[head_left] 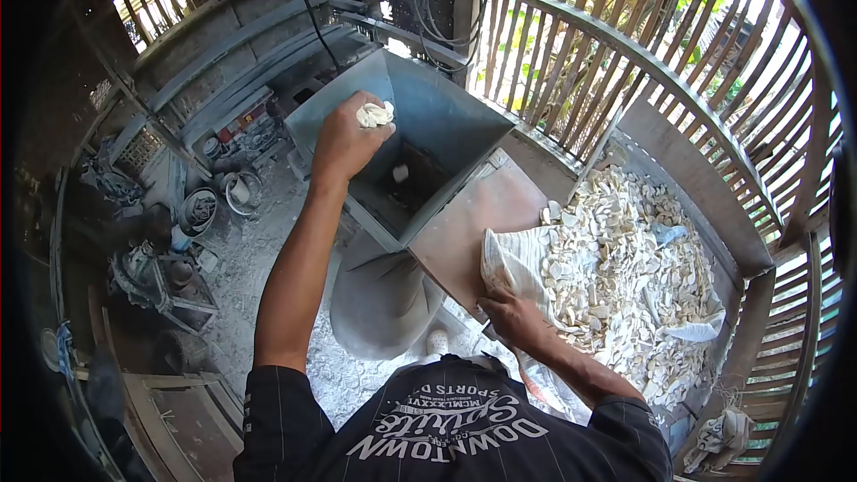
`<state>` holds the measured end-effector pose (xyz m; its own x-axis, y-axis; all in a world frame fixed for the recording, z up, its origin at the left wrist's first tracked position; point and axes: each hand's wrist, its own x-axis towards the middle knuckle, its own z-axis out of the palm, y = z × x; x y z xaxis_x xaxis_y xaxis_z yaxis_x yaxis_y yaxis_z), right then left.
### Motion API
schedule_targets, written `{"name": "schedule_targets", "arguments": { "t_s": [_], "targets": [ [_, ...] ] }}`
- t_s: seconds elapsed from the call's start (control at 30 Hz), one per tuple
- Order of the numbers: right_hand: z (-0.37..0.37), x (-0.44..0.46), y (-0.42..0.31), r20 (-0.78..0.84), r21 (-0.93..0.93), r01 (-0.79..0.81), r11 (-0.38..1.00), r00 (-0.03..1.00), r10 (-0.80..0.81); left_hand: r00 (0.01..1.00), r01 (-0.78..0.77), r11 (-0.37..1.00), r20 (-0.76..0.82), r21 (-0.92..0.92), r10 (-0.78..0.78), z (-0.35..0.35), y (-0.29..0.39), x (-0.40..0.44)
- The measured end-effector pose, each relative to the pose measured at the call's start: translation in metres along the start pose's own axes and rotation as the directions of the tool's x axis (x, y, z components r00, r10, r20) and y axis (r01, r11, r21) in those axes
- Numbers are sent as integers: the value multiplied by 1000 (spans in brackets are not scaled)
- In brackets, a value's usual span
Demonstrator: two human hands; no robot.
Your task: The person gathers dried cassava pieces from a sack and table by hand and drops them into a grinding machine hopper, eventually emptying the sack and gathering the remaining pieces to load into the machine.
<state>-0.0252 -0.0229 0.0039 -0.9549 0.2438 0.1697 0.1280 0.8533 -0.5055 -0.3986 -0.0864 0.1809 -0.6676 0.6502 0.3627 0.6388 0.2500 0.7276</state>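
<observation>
My left hand (344, 141) is raised over the near left side of a square metal hopper (464, 116), its fingers closed around several pale dried chips (375, 114). Inside the hopper, one light piece (401, 173) shows against the dark bottom. My right hand (512, 312) is closed at the edge of a white woven sack (518, 259), beside a flat reddish board (482, 223); what its fingers grip is hard to make out. A large heap of pale chips (616, 259) lies on the sack to the right.
A slatted wall (643, 62) curves along the back and right. Buckets (239, 192) and a small wooden stand (189, 290) are on the dusty floor (241, 259) at left. A grey cloth bag (379, 299) hangs below the hopper. Cables hang behind it.
</observation>
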Motion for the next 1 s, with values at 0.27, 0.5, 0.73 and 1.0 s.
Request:
{"name": "schedule_targets", "arguments": {
  "t_s": [0.27,0.5,0.73,1.0],
  "targets": [
    [-1,0,-15,70,-92,52,994,997,-46,997,44,999,66,5,-44,-1,7,-1],
    [9,1,-7,47,-41,102,994,994,-100,992,-115,977,75,179,103,-2,5,-5],
    [-70,72,-58,-70,787,-180,590,924,375,985,-85,970,164,228,48,0,-8,3],
    [-138,212,-109,-665,151,280,948,739,-112,968,-192,912,222,363,116,-3,-7,1]
  ]
}}
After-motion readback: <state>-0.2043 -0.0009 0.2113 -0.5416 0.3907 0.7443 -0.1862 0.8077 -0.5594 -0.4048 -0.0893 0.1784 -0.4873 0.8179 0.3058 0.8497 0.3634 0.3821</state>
